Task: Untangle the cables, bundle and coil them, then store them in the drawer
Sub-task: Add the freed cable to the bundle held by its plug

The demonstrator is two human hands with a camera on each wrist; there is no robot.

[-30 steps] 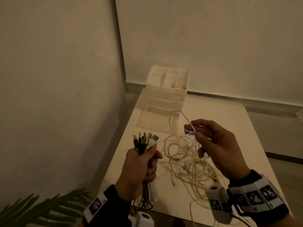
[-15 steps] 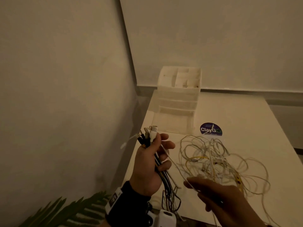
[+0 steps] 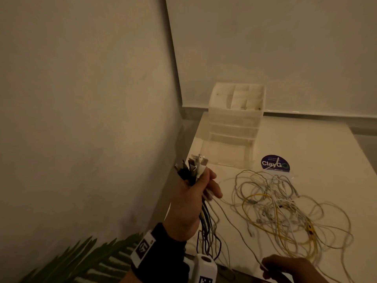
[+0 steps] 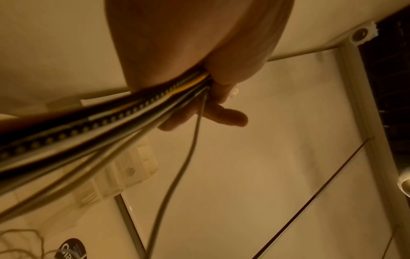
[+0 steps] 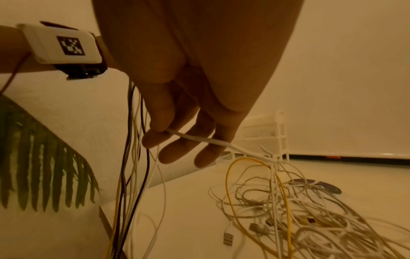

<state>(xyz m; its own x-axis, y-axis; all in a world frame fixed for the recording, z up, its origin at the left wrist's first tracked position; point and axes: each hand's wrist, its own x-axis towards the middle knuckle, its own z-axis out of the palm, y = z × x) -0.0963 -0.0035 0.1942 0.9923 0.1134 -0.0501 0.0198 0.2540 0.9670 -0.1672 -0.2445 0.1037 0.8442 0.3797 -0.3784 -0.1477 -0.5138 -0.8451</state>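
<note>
My left hand [image 3: 195, 193] is raised over the table's left edge and grips a bundle of cables [image 3: 193, 168], plug ends sticking up, black, white and yellow strands hanging below [image 4: 137, 112]. A tangle of white and yellow cables [image 3: 285, 211] lies on the white table [image 3: 306, 144]. At the near edge my right hand [image 3: 285, 268] pinches a thin white cable [image 5: 195, 138] that runs taut up to the left hand. The white drawer unit [image 3: 236, 119] stands at the table's back left, its bottom drawer [image 3: 226, 154] pulled out.
A round dark sticker [image 3: 275, 164] lies beside the drawer. The wall [image 3: 81, 119] runs close along the table's left side. Green plant leaves [image 3: 85, 260] show at the lower left. A loose USB plug [image 5: 228, 236] lies near the tangle.
My right hand has pulled the white cable from above the tangle down to the table's near edge. The left hand has lifted its bundle slightly, and my view has swung left.
</note>
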